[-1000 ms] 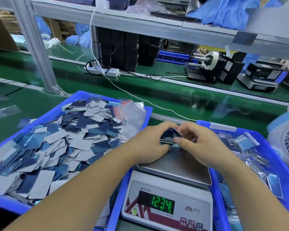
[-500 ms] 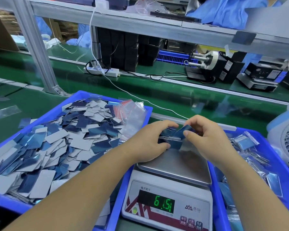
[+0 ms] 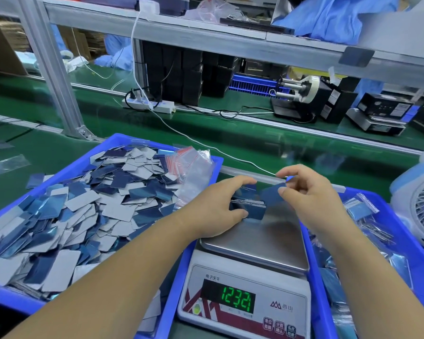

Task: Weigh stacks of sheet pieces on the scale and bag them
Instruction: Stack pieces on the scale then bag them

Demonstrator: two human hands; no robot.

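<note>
Head view: the left hand [image 3: 218, 206] grips a stack of sheet pieces [image 3: 251, 209] on the scale [image 3: 245, 270]; the right hand [image 3: 306, 192] pinches one piece [image 3: 271, 193] just above it. Weighing looks underway and bagging undone; the left tray [image 3: 198, 263] is heaped with loose pieces. The display [image 3: 235, 299] reads about 123.

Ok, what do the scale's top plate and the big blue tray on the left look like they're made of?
The scale's flat silver weighing plate looks like brushed stainless steel: grey, with soft blurred reflections. The big blue tray looks like moulded plastic: uniform saturated colour, rounded rim, dull sheen.
</note>
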